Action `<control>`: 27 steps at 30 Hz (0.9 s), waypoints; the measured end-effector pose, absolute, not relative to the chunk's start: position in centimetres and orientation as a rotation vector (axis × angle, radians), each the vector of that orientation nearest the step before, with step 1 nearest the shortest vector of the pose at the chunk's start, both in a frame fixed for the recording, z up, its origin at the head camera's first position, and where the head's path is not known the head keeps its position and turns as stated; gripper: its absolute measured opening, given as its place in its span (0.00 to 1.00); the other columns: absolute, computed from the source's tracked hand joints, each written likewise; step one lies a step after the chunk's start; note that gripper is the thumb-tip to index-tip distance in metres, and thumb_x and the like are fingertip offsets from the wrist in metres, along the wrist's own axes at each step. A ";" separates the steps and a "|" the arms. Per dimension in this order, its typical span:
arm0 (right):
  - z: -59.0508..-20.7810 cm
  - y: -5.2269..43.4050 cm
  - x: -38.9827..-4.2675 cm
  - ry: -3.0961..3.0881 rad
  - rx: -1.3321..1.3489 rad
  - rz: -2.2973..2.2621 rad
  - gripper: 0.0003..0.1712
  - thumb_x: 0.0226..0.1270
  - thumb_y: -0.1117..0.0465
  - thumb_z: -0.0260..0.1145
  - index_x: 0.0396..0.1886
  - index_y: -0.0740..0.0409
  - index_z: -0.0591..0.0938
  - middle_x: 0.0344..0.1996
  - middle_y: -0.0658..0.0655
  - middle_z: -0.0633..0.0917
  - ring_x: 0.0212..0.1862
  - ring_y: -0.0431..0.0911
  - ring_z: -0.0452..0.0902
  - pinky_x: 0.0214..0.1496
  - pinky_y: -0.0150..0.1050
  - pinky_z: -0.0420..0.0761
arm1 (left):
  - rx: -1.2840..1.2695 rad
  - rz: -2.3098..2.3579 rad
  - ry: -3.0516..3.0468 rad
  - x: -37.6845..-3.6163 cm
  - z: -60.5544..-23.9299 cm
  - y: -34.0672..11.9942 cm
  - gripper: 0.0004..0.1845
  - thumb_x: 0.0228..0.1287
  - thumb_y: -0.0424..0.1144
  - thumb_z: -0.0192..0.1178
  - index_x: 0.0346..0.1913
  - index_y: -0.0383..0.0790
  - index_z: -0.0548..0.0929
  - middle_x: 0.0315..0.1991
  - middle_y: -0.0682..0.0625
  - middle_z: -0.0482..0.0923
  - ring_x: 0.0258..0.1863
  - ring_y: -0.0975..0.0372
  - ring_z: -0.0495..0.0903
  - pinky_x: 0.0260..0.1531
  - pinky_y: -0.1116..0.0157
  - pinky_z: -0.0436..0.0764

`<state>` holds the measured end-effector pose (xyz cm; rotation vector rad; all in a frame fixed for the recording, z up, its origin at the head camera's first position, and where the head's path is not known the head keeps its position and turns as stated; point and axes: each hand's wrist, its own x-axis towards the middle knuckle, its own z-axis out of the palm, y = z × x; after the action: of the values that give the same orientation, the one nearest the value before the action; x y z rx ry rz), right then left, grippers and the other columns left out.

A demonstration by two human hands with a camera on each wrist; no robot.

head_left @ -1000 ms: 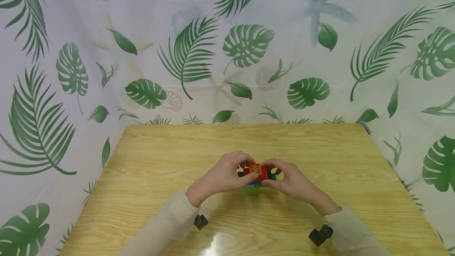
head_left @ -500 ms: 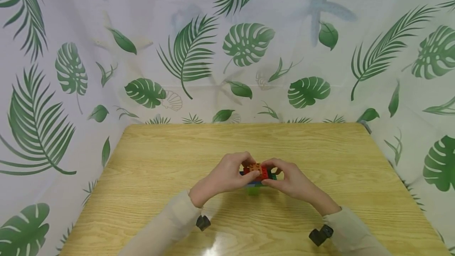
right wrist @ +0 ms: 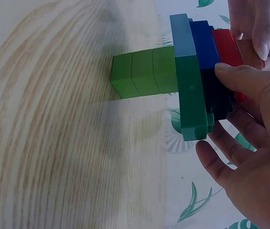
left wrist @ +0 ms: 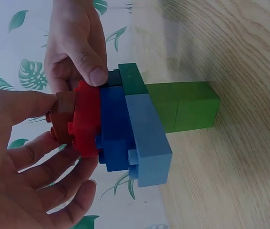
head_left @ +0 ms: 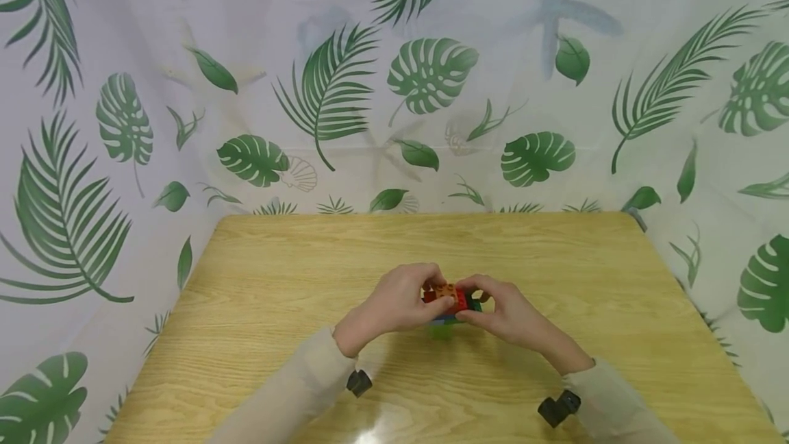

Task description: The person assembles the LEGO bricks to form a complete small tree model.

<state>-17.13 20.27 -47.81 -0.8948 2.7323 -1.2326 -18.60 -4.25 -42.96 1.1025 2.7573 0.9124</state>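
A tree-like stack of toy building bricks stands upright on the table. Its stem is several light green bricks [left wrist: 185, 107]. Across that lie a light blue brick [left wrist: 149, 143] and a dark green brick [right wrist: 192, 95], then a blue brick [left wrist: 115, 124] beside a near-black brick [right wrist: 216, 93]. Above them sits a red brick [left wrist: 86, 119], topped by an orange-brown brick [left wrist: 64, 117]. My left hand [head_left: 397, 301] pinches the orange-brown brick between thumb and fingers. From the other side my right hand [head_left: 508, 314] grips the stack, its thumb at the near-black and red bricks.
The wooden table [head_left: 296, 259] extends on all sides of the stack. Behind it and at both sides hangs a white leaf-print cloth [head_left: 351, 108]. Small black wrist cameras sit at the left cuff [head_left: 359, 382] and right cuff [head_left: 559, 408].
My left hand and wrist have shifted slightly to the right, staying at the orange-brown brick. The right hand keeps its grip with hardly any movement, and the stack stays in place.
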 end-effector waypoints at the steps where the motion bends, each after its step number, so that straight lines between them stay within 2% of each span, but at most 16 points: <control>1: -47.8 20.3 -17.2 2.735 -0.895 -1.230 0.22 0.70 0.59 0.75 0.61 0.55 0.83 0.54 0.52 0.88 0.49 0.41 0.82 0.52 0.48 0.83 | 1.099 0.894 2.773 -18.6 -42.9 -4.2 0.11 0.73 0.47 0.67 0.44 0.41 0.85 0.39 0.50 0.88 0.27 0.67 0.75 0.26 0.72 0.72; 7: -47.7 20.3 -17.5 2.733 -0.899 -1.241 0.22 0.69 0.60 0.76 0.61 0.54 0.84 0.52 0.51 0.88 0.50 0.43 0.81 0.50 0.46 0.83 | 1.085 0.818 2.823 -18.4 -42.4 -4.1 0.13 0.74 0.49 0.67 0.45 0.41 0.86 0.40 0.50 0.89 0.25 0.66 0.73 0.22 0.72 0.69; 16: -47.9 20.2 -17.5 2.724 -0.880 -1.251 0.22 0.70 0.58 0.75 0.61 0.53 0.84 0.53 0.50 0.88 0.50 0.43 0.82 0.49 0.46 0.83 | 1.170 0.951 2.750 -18.5 -43.7 -4.6 0.14 0.76 0.47 0.66 0.52 0.40 0.85 0.40 0.50 0.87 0.35 0.62 0.83 0.33 0.73 0.77; 19: -47.7 20.2 -17.5 2.732 -0.878 -1.241 0.22 0.70 0.58 0.75 0.61 0.52 0.84 0.52 0.49 0.88 0.50 0.43 0.82 0.50 0.47 0.83 | 1.155 1.027 2.691 -18.6 -44.2 -5.0 0.19 0.75 0.49 0.66 0.58 0.40 0.83 0.44 0.51 0.87 0.40 0.63 0.84 0.38 0.71 0.81; 23: -47.6 20.1 -17.4 2.757 -0.859 -1.221 0.23 0.69 0.58 0.76 0.61 0.53 0.84 0.52 0.49 0.89 0.50 0.44 0.83 0.49 0.45 0.83 | 1.052 1.034 2.649 -18.6 -45.1 -5.9 0.30 0.69 0.52 0.71 0.68 0.41 0.79 0.54 0.51 0.86 0.51 0.62 0.84 0.51 0.64 0.84; 27: -47.6 19.9 -17.2 2.755 -0.835 -1.212 0.24 0.69 0.57 0.76 0.62 0.54 0.83 0.53 0.51 0.89 0.51 0.45 0.83 0.49 0.44 0.84 | 0.925 0.979 2.594 -18.4 -46.2 -6.8 0.35 0.64 0.51 0.76 0.70 0.41 0.77 0.58 0.50 0.85 0.55 0.60 0.83 0.54 0.64 0.83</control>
<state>-17.23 19.94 -47.59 -0.8350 2.7546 -1.2118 -18.41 -6.84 -46.22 0.9248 2.5939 0.9792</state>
